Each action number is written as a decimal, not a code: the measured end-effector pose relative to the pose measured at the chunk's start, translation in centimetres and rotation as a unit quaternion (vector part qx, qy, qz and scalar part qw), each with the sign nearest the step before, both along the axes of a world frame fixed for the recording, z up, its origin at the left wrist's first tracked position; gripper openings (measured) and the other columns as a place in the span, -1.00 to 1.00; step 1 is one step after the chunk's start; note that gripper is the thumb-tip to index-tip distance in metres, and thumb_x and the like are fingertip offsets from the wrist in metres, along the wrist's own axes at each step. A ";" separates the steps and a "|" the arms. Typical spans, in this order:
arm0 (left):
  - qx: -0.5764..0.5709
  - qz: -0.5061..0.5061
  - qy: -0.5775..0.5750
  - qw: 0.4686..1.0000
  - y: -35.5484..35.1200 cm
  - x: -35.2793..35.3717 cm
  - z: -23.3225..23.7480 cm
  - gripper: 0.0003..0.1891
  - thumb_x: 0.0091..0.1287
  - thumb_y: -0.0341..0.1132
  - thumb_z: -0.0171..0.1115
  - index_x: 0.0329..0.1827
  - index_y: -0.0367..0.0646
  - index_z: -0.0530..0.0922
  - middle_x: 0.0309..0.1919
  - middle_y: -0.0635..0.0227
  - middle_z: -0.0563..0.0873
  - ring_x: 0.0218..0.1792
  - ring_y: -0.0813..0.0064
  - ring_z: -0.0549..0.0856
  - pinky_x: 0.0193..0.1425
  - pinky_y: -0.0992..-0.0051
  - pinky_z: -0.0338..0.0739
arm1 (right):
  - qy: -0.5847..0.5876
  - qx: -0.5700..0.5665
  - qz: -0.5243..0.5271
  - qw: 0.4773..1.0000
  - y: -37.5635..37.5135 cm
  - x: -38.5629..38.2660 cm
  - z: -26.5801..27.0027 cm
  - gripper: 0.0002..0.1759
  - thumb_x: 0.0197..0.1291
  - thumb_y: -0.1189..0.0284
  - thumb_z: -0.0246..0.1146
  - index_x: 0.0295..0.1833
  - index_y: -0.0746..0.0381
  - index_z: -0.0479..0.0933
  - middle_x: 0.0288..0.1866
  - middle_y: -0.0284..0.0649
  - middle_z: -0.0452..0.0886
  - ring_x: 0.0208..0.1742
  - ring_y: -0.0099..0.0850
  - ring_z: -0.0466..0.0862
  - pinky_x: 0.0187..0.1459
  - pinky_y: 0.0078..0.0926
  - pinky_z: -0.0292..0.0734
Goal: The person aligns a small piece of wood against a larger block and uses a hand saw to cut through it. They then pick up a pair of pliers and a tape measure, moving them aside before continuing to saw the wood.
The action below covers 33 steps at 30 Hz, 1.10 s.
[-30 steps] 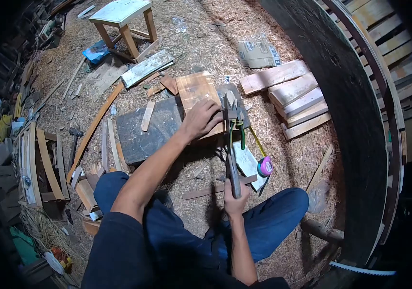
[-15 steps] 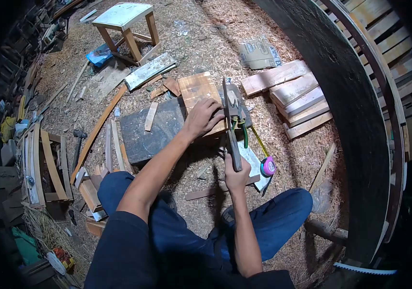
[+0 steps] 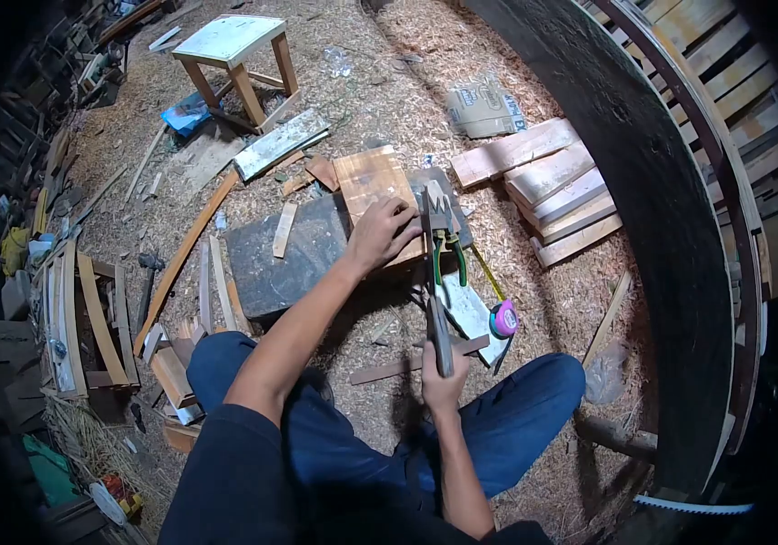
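Observation:
A wooden board [image 3: 368, 175] lies on a dark block [image 3: 262, 272]. My left hand [image 3: 377, 235] presses on the board, its fingers curled at the right edge. Lower down, my right hand [image 3: 444, 375] is closed round the handle of a handsaw [image 3: 441, 334]. The saw's thin blade runs up along the board's right edge, close to my left fingertips. Just right of the blade, green-handled pliers [image 3: 444, 238] rest on the block. A pink tape measure [image 3: 503, 320] sits on a white-faced offcut [image 3: 469, 309], its yellow tape running up toward the block.
Stacked planks [image 3: 563, 182] lie at the right, below a flattened cardboard piece [image 3: 484, 106]. A small white-topped stool [image 3: 230, 38] stands at the back left. On the left are a hammer [image 3: 148, 263] and a long wood strip [image 3: 191, 254]. Shavings cover the floor.
My right hand has drawn the saw down toward my body, so the pliers show more fully. My left hand stays on the board. The view has shifted slightly.

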<state>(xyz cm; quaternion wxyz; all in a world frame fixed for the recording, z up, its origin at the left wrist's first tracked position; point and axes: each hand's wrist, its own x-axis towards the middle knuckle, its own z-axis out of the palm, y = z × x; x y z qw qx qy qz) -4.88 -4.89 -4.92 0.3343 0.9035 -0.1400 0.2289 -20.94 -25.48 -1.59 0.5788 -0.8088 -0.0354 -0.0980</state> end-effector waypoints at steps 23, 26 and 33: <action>0.003 -0.017 -0.027 0.999 -0.4 -0.4 -0.2 -0.73 0.29 -0.27 0.35 -0.06 -0.26 0.66 -0.17 0.11 0.63 -0.12 0.07 0.61 0.00 0.23 0.52 | 0.083 -0.010 0.017 0.996 -1.0 -0.1 0.4 -0.79 0.21 0.46 0.28 -0.43 0.37 0.53 -0.65 -0.21 0.45 -0.59 -0.49 0.48 -0.50 -0.39 0.34; -0.010 -0.023 -0.016 1.000 -0.3 -0.1 -0.5 -0.73 0.30 -0.26 0.34 -0.06 -0.25 0.66 -0.16 0.11 0.63 -0.12 0.06 0.61 0.00 0.22 0.52 | 0.079 -0.009 0.018 0.997 0.7 3.7 0.3 -0.77 0.24 0.44 0.26 -0.43 0.35 0.52 -0.66 -0.24 0.42 -0.60 -0.51 0.43 -0.52 -0.41 0.31; -0.005 -0.004 -0.026 1.000 -0.5 -0.4 -0.6 -0.72 0.31 -0.25 0.32 -0.04 -0.26 0.65 -0.15 0.09 0.63 -0.09 0.05 0.62 0.00 0.23 0.53 | 0.029 -0.022 -0.004 0.999 -0.2 -0.5 0.6 -0.80 0.21 0.49 0.26 -0.43 0.36 0.52 -0.66 -0.17 0.41 -0.60 -0.49 0.46 -0.48 -0.37 0.38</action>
